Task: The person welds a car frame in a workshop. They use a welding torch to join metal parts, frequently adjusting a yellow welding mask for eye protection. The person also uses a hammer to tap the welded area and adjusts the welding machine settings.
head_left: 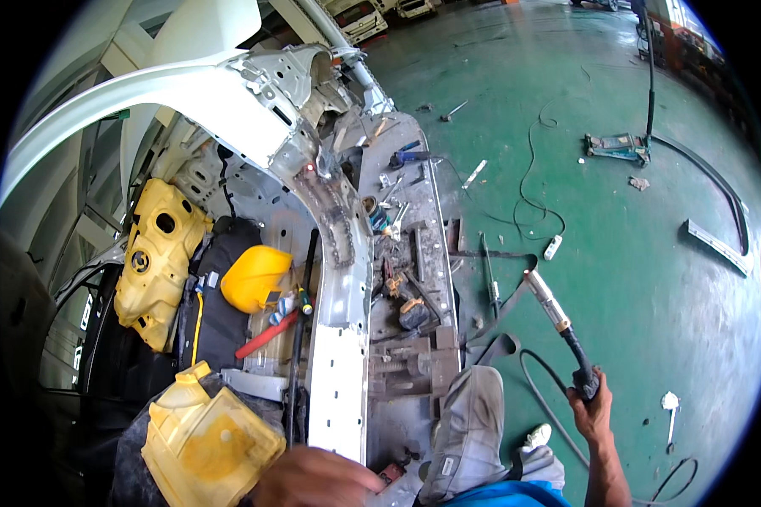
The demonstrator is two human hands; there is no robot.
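Two hands: both mine, one busy on each side of my raised knee.
Welding torch [554,317]: I hold it out to my right, over the green floor [651,253], its metal nozzle pointing up and left toward the car body, its tip clear of the metal.
Right hand [592,406]: my fingers are wrapped tight round the torch's black grip at its lower end; the black hose [545,406] loops from there down across the floor.
Left hand [313,477]: it sits low at the bottom edge, blurred, just beside the yellow plastic container [207,444]; I cannot tell whether it is curled or spread, nor whether it grips anything.
Torch and hands: the torch lies wholly on my right hand's side, well apart from my left hand, with my grey trouser leg [469,431] between them.
White sill panel [338,397]: it runs upward from just above my left hand, with the rusty, tool-strewn ledge [410,279] alongside on its right.
Car interior: a yellow hard hat [254,275] and a yellow moulded tank [156,258] lie to the left of the panel.
Floor beyond: a blue trolley jack [617,148] stands far up on the right.
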